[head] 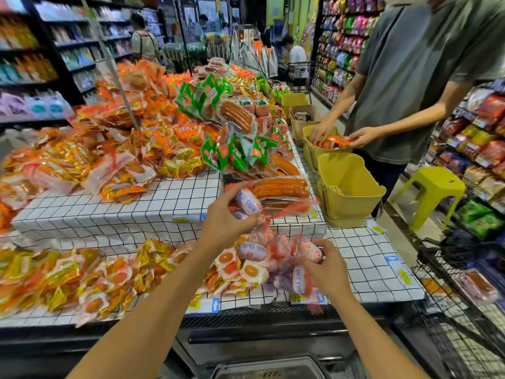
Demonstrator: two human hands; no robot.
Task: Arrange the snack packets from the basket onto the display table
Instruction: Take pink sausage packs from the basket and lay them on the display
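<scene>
Fig.: our L hand (226,217) pinches a white-purple sausage pkt (248,202); below-right of it, our R hand (325,269) grips red-netted pkts (310,251); print too blurred to read.

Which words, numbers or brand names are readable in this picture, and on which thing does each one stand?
Nothing reads with certainty.
Price tags on the table edge: print too blurred.
White packets, gripped by the left hand and the right hand: print blurred.
Green packets: labels too small.
</scene>
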